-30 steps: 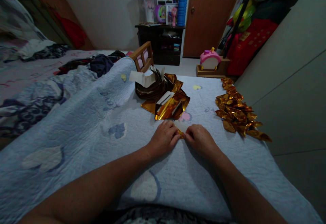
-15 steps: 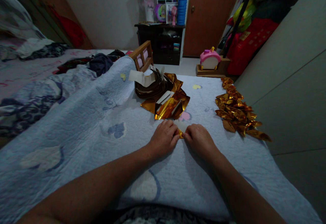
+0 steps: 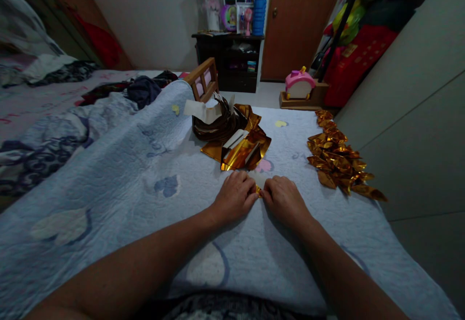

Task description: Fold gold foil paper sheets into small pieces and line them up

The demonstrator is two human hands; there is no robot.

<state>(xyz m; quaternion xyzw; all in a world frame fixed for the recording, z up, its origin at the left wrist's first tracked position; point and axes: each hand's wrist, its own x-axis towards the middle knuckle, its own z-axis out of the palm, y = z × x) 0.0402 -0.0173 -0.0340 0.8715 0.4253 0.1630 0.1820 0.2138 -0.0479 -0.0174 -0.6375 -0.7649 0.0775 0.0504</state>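
A small sheet of gold foil paper (image 3: 258, 191) with a pale backing lies on the bed in front of me, partly covered by my fingers. My left hand (image 3: 237, 193) pinches its left side, the fingers curled over it. Its right side is gripped by my right hand (image 3: 284, 197), thumb and fingers closed. Just beyond my hands lie loose gold foil sheets (image 3: 247, 148), some with the pale side showing. Behind them stands a thick curved stack of foil paper (image 3: 214, 128). To the right is a pile of folded gold foil pieces (image 3: 336, 152).
A pale blue quilt (image 3: 145, 184) with heart shapes covers the bed. Past its far end are a wooden rail (image 3: 203, 80), a pink toy case (image 3: 300, 83) and a dark shelf (image 3: 228, 63). A pale cabinet wall (image 3: 410, 131) borders the right side.
My hands stay almost in place on the foil paper; the right fingers shift very slightly. The stack and the folded pile are unmoved.
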